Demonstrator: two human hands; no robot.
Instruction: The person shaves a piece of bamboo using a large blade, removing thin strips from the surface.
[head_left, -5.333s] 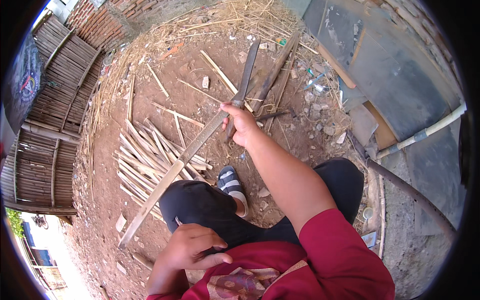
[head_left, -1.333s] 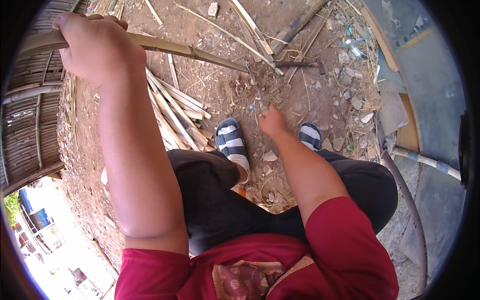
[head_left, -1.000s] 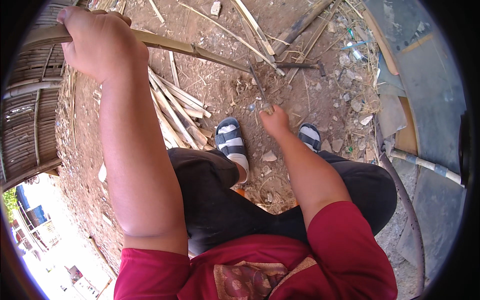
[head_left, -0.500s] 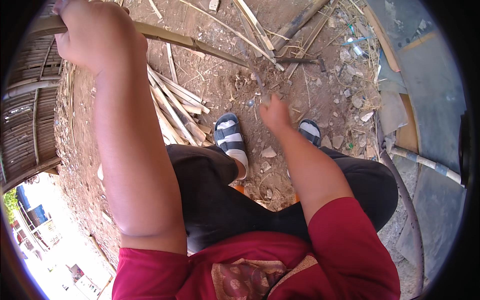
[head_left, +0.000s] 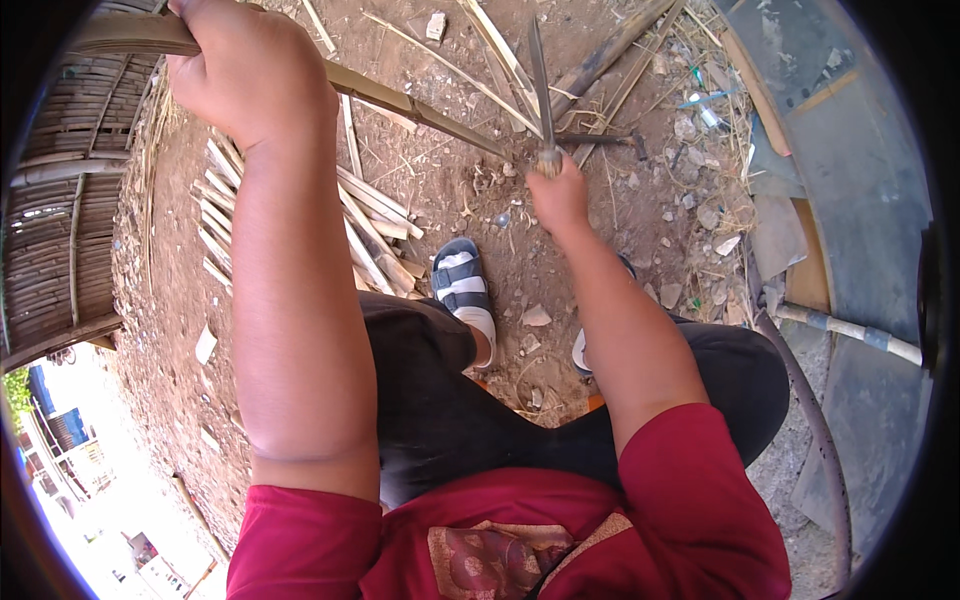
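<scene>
Bamboo pole (head_left: 420, 105), judged stiff and light, was clenched near its end by left hand (head_left: 245, 75); knife (head_left: 540, 100) was gripped at the handle by right hand (head_left: 558, 195).

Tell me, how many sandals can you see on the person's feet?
2. One sandal is in plain view on the dirt between the arms; the other sandal is mostly hidden behind the right forearm, with only its edge showing.
</scene>
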